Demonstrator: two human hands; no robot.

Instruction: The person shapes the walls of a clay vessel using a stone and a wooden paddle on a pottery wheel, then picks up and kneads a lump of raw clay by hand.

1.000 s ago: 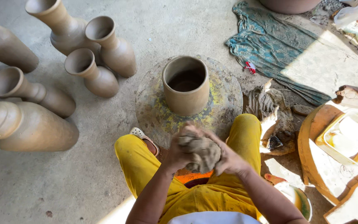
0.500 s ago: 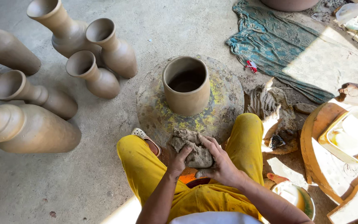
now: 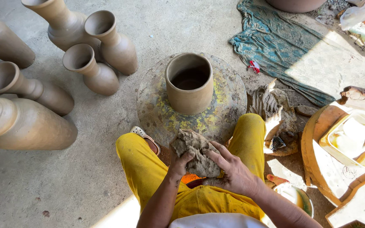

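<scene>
Kneading a clay lump (image 3: 196,153) at the near edge of the wheel disc (image 3: 229,105), close in front of the knees. Left hand (image 3: 178,162) cupping its side, right hand (image 3: 233,169) pressing on top, fingers clamped on clay. Open pot (image 3: 189,84) standing centred, clear of the kneading.

Bare grey concrete floor (image 3: 64,185), round turning disc (image 3: 229,105) with clay pot (image 3: 189,88) on it, cluster of unfired clay vases (image 3: 102,50) upper left, some lying down, teal cloth (image 3: 275,46) upper right, clay heap (image 3: 275,109) beside disc, wooden board (image 3: 317,160) right
</scene>
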